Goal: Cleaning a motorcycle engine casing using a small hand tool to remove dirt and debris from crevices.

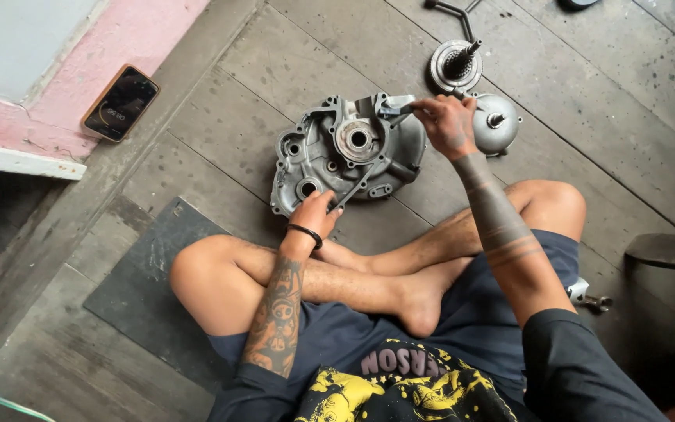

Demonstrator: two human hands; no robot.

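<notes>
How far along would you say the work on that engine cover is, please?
Done: the grey engine cover lies off on the floor, a geared shaft and domed part beside it. In hand: the left hand and right hand work at its edges with a thin tool. What remains is unclear.

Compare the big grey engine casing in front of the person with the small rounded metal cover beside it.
The flat grey metal engine casing is much larger than the rounded silver metal cover. The casing shows several round bores and an irregular outline; the cover is a smooth dome with one short shaft sticking up. Both hands, left hand and right hand, are at the casing; the cover lies just behind the right hand. Both rest on the grey plank floor.
</notes>
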